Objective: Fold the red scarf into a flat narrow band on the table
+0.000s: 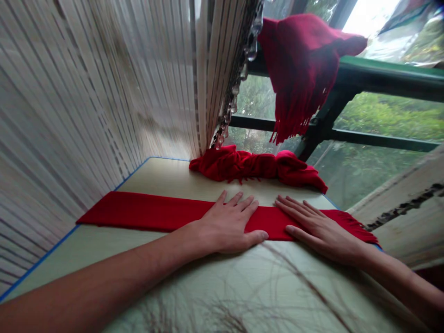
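Observation:
A red scarf [149, 212] lies in a long flat strip across the table, its fringed end at the right edge. My left hand [231, 222] rests flat on the strip near its middle, fingers spread and pointing away from me. To the right, my right hand [314, 224] also lies flat on the scarf, fingers stretched toward the far left. Bare red cloth shows between the two hands. Neither hand grips the fabric.
Behind the strip, a crumpled red scarf [249, 165] lies along the table's far edge. Another fringed red scarf [301, 69] hangs over the green window rail [388, 76]. A string curtain [104, 83] borders the pale table [166, 178] at left. Loose hair blurs the foreground.

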{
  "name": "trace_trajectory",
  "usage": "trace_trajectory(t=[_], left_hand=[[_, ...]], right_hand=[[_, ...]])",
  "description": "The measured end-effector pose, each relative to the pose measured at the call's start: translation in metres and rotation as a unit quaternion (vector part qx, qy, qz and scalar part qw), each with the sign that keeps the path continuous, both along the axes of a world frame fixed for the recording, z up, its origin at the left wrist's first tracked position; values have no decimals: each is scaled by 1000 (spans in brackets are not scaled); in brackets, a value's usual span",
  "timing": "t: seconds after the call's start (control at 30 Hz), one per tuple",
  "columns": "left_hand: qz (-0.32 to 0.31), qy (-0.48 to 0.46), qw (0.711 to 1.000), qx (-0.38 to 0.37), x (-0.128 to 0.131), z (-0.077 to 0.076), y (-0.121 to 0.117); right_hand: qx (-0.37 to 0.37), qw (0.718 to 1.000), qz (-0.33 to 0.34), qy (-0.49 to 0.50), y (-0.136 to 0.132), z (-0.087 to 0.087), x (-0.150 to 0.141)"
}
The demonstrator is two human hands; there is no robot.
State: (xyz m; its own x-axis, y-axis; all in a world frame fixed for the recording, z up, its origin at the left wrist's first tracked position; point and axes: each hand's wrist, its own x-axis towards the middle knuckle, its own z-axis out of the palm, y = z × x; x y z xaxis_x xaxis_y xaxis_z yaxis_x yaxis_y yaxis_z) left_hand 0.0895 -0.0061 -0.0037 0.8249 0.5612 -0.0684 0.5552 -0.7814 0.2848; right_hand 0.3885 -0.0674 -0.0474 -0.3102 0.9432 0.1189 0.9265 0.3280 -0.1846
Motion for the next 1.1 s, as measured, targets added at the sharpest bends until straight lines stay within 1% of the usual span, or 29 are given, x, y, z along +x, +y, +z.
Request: trace_trajectory(t=[0.07, 0.13, 0.23, 0.27, 0.33, 0.4, 0.47, 0.53, 0.6, 0.7, 0.8, 0.87, 0.93, 1.0, 1.03, 1.1], left_hand=[[-3, -5, 1000, -1, 0, 0, 0], [-5, -14, 1000, 3, 0, -1, 0], [-2, -27, 1000, 10, -1, -4, 0], [-1, -31, 999, 14, -1, -5, 1], [1, -40, 999, 27, -1, -8, 1], [8, -45, 998, 43, -2, -9, 1], [1, -51, 997, 58, -3, -8, 0], [-16, -56, 996, 63, -4, -6, -1], [-26, -53, 997, 57, -5, -4, -1], [-18, -34, 998, 45, -5, 0, 0], [-15, -33, 998, 42, -4, 2, 1], [-14, -44, 998, 44, -3, 2, 1], [-15, -47, 998, 44, -4, 1, 2], [-15, -47, 998, 44, -4, 0, 2], [-16, -49, 998, 43, -4, 0, 2], [-17, -53, 998, 42, -4, 0, 1]], right_hand=[[5, 999, -32, -4, -1, -5, 17], [5, 998, -56, -8, -2, -7, 23], [24, 997, -68, -12, -4, 0, 10], [41, 997, -62, -9, -5, 5, 2], [41, 999, -19, 2, -9, 14, -17], [3, 999, 32, 1, -12, 21, -30], [-40, 998, 46, -1, -13, 24, -33], [-65, 997, 31, -1, -12, 23, -26], [-73, 997, 2, 2, -10, 19, -12], [-73, 996, -46, 8, -6, 13, 9], [-60, 996, -63, 22, -2, 14, 10], [-41, 998, -41, 30, 1, 20, -1], [-28, 999, 5, 30, 2, 27, -16], [-40, 998, 40, 28, 1, 31, -26], [-50, 997, 44, 27, 1, 32, -28], [-66, 997, 30, 23, -1, 31, -26]])
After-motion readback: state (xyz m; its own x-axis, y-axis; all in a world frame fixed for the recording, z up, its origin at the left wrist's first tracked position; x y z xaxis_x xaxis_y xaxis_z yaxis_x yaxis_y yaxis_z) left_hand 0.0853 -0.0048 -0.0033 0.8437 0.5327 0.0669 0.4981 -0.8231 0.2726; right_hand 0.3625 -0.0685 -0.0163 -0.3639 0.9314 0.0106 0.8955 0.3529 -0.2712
